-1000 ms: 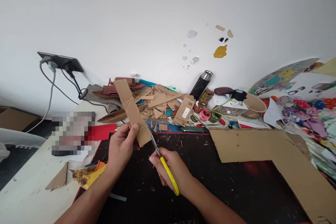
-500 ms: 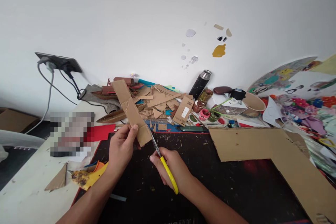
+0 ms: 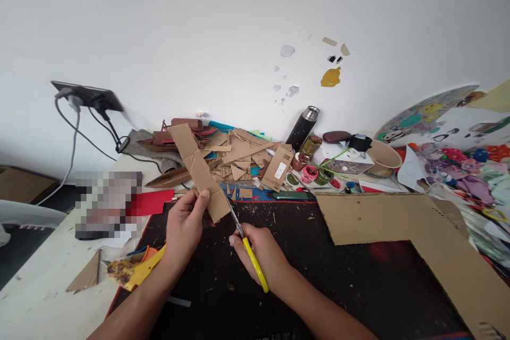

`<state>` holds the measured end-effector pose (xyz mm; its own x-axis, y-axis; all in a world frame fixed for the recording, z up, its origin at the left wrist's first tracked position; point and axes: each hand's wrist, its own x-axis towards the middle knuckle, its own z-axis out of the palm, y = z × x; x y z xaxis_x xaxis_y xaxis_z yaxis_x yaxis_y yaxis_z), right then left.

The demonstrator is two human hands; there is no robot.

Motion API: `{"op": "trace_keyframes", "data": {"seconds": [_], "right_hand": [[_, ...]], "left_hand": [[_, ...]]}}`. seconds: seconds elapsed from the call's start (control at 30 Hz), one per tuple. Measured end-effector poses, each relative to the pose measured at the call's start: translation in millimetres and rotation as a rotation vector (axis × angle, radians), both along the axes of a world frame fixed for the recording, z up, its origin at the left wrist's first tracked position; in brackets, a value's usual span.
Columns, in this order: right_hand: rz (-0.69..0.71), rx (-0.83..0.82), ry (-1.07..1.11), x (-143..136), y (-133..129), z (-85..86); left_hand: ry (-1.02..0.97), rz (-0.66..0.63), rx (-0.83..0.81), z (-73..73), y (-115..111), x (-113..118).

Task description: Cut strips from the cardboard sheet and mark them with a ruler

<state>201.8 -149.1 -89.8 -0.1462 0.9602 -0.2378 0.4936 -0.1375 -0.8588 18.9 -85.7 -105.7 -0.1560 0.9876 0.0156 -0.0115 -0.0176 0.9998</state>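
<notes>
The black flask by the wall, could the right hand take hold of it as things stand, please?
Probably not just now: the right hand grips the yellow-handled scissors, and paint pots sit in front of the black flask, though its steel top looks uncovered.

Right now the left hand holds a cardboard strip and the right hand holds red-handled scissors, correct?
Only the colour is wrong: the head view shows yellow-handled scissors in the right hand. The left hand does hold a cardboard strip.
</notes>
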Motion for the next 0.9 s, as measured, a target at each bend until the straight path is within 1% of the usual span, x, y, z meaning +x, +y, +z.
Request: {"op": "trace_keyframes", "data": {"seconds": [0.1, 0.2, 0.3, 0.4, 0.53, 0.67, 0.77, 0.9], "right_hand": [[-0.006, -0.065, 0.039, -1.2, 1.2, 0.9], [0.012, -0.163, 0.15, -1.6, 0.4, -0.7], [0.032, -0.178, 0.269, -0.3, -0.7, -3.7], [0.037, -0.189, 0.342, 2.2, -0.5, -3.4], [0.047, -0.198, 0.336, 7.3, 1.3, 5.3], [0.071, -0.184, 0.305, 11.8, 1.4, 12.8], [0.075, -0.202, 0.311, 11.1, 0.7, 11.6], [0.035, -0.268, 0.305, 7.2, 0.8, 5.7]], "left_hand": [[0.009, 0.0, -0.001, 1.1, 0.6, -0.3], [0.031, 0.007, 0.016, 5.8, 0.6, -0.5], [0.035, 0.004, 0.038, 10.5, -0.1, -1.0], [0.026, -0.008, 0.045, 12.5, -0.9, -2.2], [0.031, -0.017, 0.044, 13.3, -1.5, -3.9], [0.083, -0.028, 0.055, 15.9, -3.1, -3.9], [0.119, -0.044, 0.064, 17.5, -5.0, -3.5], [0.096, -0.05, 0.045, 15.0, -4.5, -4.4]]}}
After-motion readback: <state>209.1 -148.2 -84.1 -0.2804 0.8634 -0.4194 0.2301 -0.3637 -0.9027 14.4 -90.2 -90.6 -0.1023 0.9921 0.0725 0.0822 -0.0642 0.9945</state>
